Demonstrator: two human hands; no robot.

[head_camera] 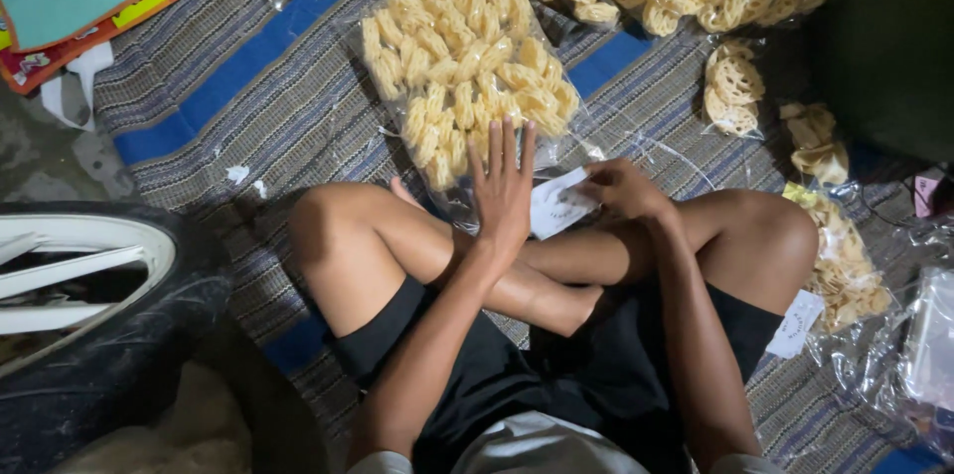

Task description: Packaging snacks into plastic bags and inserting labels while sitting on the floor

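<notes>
the left hand [504, 186] was spread flat, fingers straight and apart, pressing on the near edge of a clear plastic bag of yellow ring-shaped crackers [462, 67]. the bulk of that bag lay at its 12 o'clock on the striped woven mat [248, 106]. the right hand [621, 189], at 3 o'clock, curled loosely and pinched a small white paper slip [553, 204] lying between the two hands.

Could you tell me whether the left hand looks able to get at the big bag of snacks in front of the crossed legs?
Probably yes: the left hand hovers open at the bag of snacks, nothing between them.
</notes>
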